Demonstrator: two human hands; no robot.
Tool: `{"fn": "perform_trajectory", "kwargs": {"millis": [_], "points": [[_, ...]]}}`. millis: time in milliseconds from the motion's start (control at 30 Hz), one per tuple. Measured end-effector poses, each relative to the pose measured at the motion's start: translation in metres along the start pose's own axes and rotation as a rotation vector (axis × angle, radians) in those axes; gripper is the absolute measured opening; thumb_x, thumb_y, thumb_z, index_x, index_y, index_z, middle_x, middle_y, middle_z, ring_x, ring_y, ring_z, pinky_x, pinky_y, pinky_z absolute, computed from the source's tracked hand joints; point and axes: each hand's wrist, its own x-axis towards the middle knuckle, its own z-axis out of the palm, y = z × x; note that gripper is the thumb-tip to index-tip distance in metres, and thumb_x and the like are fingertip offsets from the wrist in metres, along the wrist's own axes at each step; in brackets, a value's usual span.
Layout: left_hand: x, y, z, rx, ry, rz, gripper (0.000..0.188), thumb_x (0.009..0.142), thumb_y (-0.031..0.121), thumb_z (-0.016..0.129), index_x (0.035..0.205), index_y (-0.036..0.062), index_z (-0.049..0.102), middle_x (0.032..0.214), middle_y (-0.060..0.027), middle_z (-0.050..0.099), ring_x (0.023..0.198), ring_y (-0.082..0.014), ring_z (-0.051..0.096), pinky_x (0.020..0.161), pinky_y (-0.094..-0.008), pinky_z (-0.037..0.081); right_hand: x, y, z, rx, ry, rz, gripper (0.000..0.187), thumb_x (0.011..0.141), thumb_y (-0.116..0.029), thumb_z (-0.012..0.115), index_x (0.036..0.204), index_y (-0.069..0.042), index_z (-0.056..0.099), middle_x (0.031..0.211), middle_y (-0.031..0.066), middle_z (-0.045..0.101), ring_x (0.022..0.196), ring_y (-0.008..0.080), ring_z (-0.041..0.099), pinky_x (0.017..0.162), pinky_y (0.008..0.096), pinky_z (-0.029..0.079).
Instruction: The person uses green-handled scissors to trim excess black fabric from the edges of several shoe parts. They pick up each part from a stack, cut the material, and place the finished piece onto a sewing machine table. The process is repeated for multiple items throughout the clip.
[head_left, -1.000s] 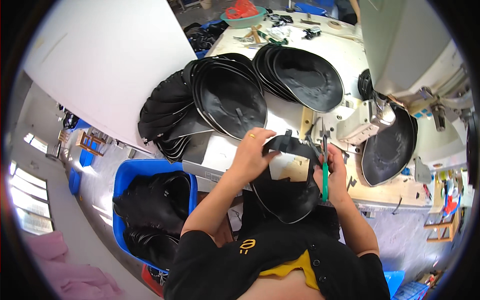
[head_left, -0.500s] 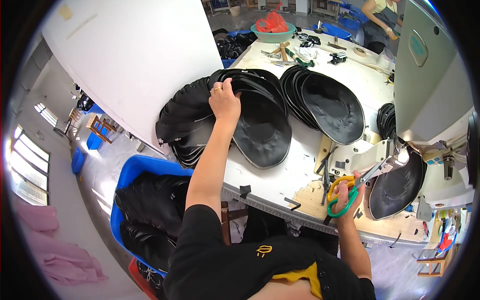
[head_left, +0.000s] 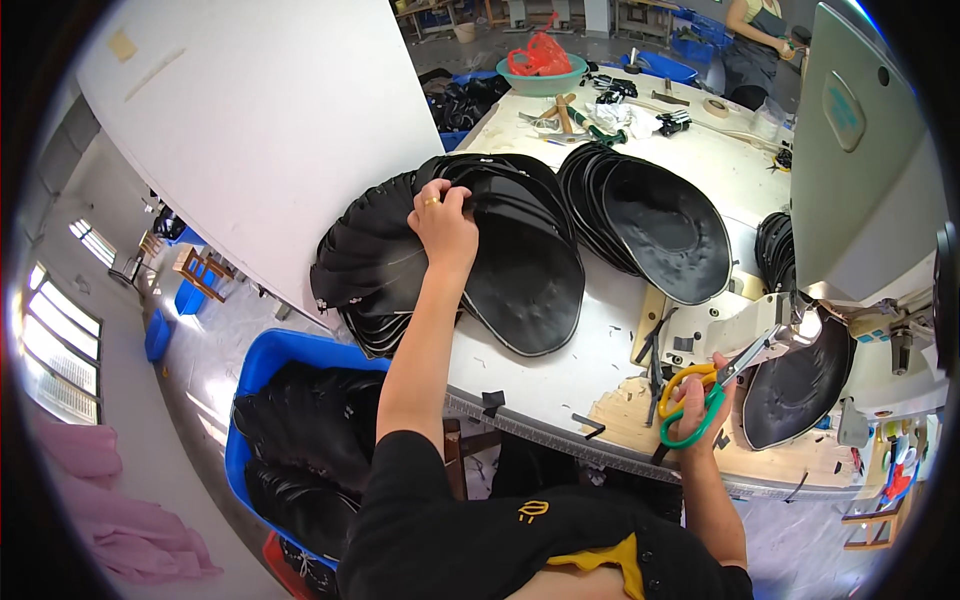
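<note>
My left hand (head_left: 446, 225), a ring on one finger, rests at a fanned stack of black leather-like oval pieces (head_left: 370, 245). Its fingers curl over the edge of a piece near the top; the fingertips are partly hidden. Just right of this hand, one smooth black oval piece (head_left: 525, 280) lies face up on the pile. In my right hand (head_left: 697, 415) is a pair of scissors (head_left: 745, 355) with one yellow and one green handle, blades pointing up and right. Beside the scissors stands a sewing machine (head_left: 710, 325), with another black oval piece (head_left: 795, 390) near its head.
A second stack of black ovals (head_left: 665, 225) sits mid-table. Hammers (head_left: 570, 115) and a green basin (head_left: 540, 80) with a red bag are farther back. A blue bin (head_left: 240, 400) of black pieces stands at lower left. Another person (head_left: 760, 45) is at the far right.
The view has tilted slightly, so the table sits lower in the picture. My left fingers have curled more over the pieces' edge. My right hand keeps the scissors in nearly the same place.
</note>
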Motion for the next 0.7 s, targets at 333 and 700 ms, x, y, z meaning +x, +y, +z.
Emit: {"fn": "perform_trajectory", "kwargs": {"millis": [333,700], "points": [[-0.017,0.01,-0.049,-0.364,-0.05,0.056,0.041,0.067,-0.007,0.057,0.105,0.0055,0.054,0.104,-0.0135,0.056,0.096,-0.0348,0.055,0.076,-0.0411,0.047,0.0,-0.002,-0.001,-0.039,0.016,0.04,0.044,0.088,-0.012,0.05,0.128,0.001,0.035,0.077,0.0053,0.048,0.063,0.009,0.046,0.059,0.0221,0.041],[0.003,-0.01,0.005,-0.072,-0.049,0.094,0.032,0.068,-0.002,0.059,0.099,0.0045,0.064,0.106,-0.0081,0.06,0.096,-0.0281,0.054,0.082,-0.0403,0.042,0.002,-0.004,0.001,-0.054,0.022,0.018,0.043,0.086,-0.007,0.049,0.125,0.004,0.037,0.074,0.0048,0.048,0.061,0.01,0.046,0.058,0.0223,0.04]]}}
